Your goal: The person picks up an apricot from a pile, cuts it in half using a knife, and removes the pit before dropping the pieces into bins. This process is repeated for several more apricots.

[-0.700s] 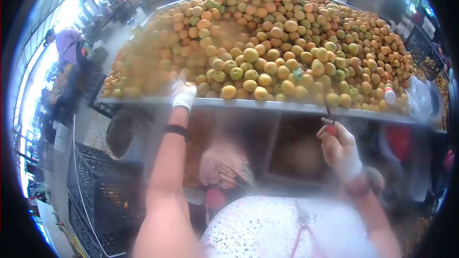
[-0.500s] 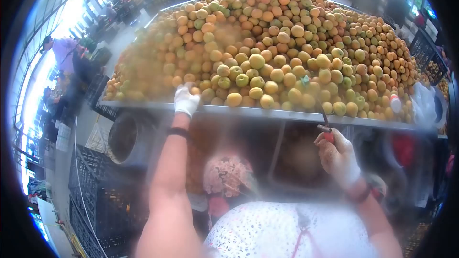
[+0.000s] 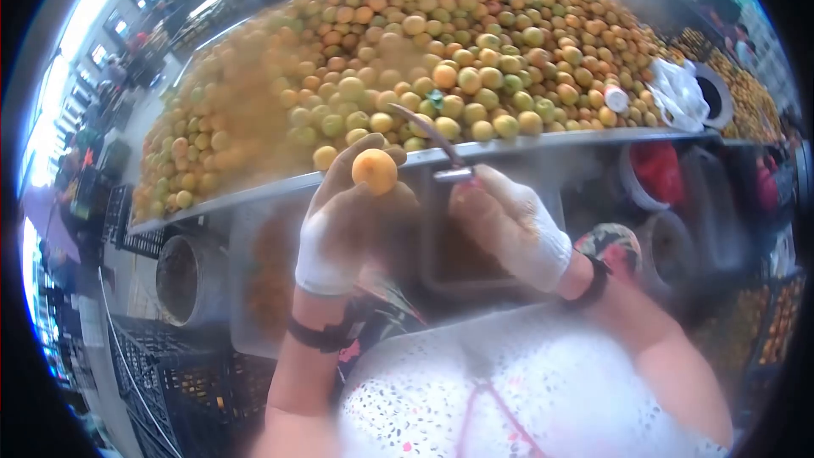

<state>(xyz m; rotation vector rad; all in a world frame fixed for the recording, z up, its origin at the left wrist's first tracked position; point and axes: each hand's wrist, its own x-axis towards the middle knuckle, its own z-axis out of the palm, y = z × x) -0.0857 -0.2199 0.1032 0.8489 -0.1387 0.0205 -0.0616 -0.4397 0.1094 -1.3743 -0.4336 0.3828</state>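
Cradling one orange-yellow fruit point(image 3: 375, 171) in its loosely curled grip, the left hand point(image 3: 343, 212) is just beside the right hand point(image 3: 513, 225), whose grip is closed around a curved knife point(image 3: 434, 137), before the fruit pile point(image 3: 509, 59) on the desk point(image 3: 318, 176).

Two gloves point(image 3: 517, 229), two wristbands point(image 3: 320, 337), one knife point(image 3: 437, 137), one bag point(image 3: 678, 95), one bottle point(image 3: 616, 99) — and fruit point(image 3: 374, 171), too many to count.
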